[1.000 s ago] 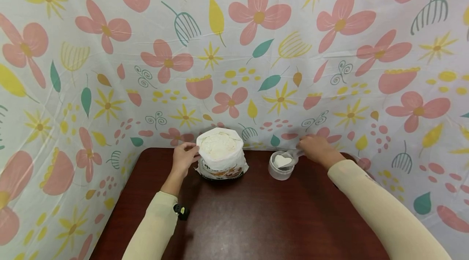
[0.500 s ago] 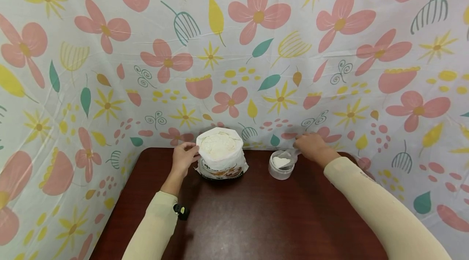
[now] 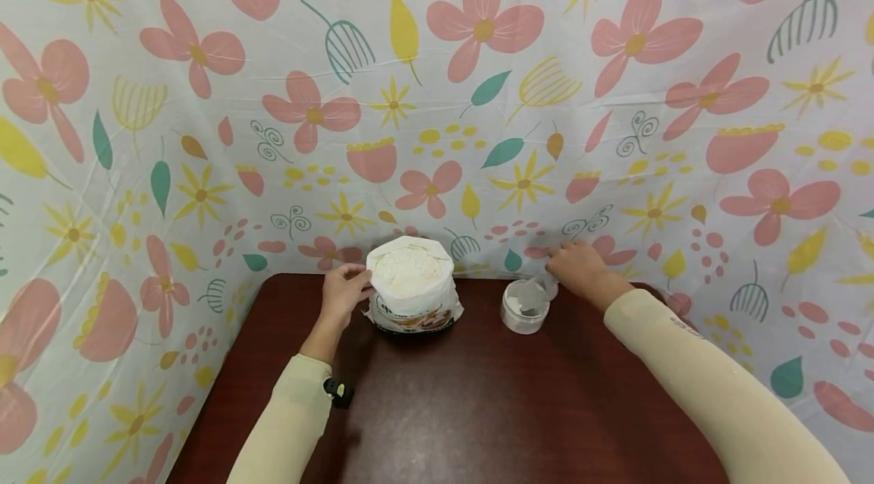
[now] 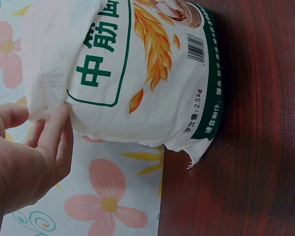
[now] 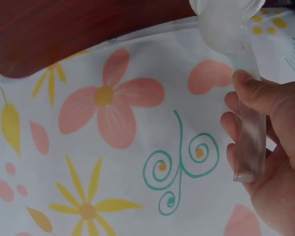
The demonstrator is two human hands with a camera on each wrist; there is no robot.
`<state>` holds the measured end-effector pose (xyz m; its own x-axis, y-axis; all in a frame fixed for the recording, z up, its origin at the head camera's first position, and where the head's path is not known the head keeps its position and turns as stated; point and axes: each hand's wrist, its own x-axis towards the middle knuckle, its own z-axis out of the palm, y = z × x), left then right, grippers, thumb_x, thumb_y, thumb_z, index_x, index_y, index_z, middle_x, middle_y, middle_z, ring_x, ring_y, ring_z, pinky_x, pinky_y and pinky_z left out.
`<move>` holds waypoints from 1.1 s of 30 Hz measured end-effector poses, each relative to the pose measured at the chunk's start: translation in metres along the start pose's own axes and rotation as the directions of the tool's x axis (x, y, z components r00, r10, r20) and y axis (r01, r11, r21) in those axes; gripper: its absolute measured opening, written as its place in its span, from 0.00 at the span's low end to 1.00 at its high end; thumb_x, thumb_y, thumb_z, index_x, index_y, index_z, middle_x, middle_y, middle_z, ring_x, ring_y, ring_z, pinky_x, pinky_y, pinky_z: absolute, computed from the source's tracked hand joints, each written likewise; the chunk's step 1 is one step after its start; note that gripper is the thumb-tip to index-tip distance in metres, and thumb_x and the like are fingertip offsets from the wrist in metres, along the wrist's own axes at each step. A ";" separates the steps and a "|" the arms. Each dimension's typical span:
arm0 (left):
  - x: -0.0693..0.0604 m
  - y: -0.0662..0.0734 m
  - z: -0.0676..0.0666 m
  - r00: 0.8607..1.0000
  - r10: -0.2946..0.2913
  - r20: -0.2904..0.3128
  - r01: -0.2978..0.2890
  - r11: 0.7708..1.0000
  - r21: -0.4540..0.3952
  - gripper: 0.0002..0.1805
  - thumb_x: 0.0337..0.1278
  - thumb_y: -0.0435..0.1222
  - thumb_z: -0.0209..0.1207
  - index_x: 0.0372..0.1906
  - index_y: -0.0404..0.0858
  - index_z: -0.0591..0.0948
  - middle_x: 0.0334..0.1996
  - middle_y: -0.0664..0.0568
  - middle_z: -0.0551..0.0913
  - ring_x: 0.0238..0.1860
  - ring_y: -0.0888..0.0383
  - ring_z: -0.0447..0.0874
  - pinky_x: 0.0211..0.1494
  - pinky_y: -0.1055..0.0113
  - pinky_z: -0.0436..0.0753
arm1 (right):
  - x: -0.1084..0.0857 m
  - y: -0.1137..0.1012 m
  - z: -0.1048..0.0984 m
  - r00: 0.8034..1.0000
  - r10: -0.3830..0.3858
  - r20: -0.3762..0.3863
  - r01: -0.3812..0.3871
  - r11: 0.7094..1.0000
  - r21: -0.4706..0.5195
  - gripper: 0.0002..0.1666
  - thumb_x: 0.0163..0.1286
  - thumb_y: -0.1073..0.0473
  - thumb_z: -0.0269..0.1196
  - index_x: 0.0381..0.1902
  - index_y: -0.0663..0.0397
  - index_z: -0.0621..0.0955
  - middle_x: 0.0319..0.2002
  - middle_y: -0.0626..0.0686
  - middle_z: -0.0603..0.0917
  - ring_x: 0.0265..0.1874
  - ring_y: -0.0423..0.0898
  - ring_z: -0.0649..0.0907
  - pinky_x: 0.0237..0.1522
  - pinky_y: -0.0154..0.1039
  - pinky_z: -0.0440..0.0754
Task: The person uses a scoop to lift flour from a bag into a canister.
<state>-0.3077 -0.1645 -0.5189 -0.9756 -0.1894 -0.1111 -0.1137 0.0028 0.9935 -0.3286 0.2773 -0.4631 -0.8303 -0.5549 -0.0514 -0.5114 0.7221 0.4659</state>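
Note:
An opened white flour bag, its top folded outward and full of white flour, stands at the back of the table. My left hand pinches the folded rim between thumb and fingers on the left side. To the right stands a round clear plastic tub. Over its mouth a clear plastic scoop is tipped on its side, with some white powder visible below. My right hand grips the scoop's handle, thumb on top and fingers curled round it. The tub's bottom is hard to make out.
The dark red-brown table has rounded back corners. Directly behind it hangs a white cloth with flower and leaf prints, which also runs down the left side. A small black device sits on my left wrist.
The scoop has turned over above the tub, and the heaped flour seen in it earlier no longer shows as a mound. My right hand shifted slightly left; the left hand stays at the bag.

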 end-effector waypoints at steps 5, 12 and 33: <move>0.000 0.000 0.001 1.000 0.006 -0.002 -0.006 1.000 0.004 0.14 0.69 0.29 0.61 0.53 0.23 0.80 0.46 0.36 0.80 0.39 0.55 0.88 0.53 0.54 0.92 | -0.002 0.001 -0.006 1.000 -0.008 0.015 0.009 0.999 -0.034 0.08 0.64 0.63 0.73 0.37 0.42 0.88 0.51 0.49 0.87 0.39 0.52 0.80 0.42 0.47 0.87; -0.001 0.001 0.002 1.000 0.006 0.002 -0.006 1.000 0.006 0.14 0.69 0.30 0.61 0.53 0.24 0.80 0.47 0.35 0.80 0.40 0.53 0.88 0.53 0.54 0.92 | -0.011 0.004 -0.004 0.998 -0.003 -0.060 0.003 1.000 -0.005 0.10 0.61 0.65 0.75 0.36 0.43 0.89 0.50 0.50 0.87 0.38 0.54 0.81 0.43 0.48 0.87; -0.003 0.002 0.000 1.000 -0.013 0.015 0.013 1.000 0.020 0.17 0.71 0.31 0.60 0.58 0.24 0.79 0.51 0.33 0.78 0.45 0.49 0.88 0.57 0.53 0.90 | -0.071 0.016 0.044 0.906 0.174 -0.386 -0.028 0.935 0.355 0.20 0.52 0.68 0.79 0.45 0.52 0.90 0.42 0.57 0.85 0.38 0.59 0.83 0.34 0.54 0.87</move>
<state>-0.3053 -0.1638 -0.5165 -0.9767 -0.1745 -0.1248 -0.1302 0.0200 0.9913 -0.2871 0.3462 -0.4910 -0.7557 -0.5369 0.3751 -0.5333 0.8369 0.1235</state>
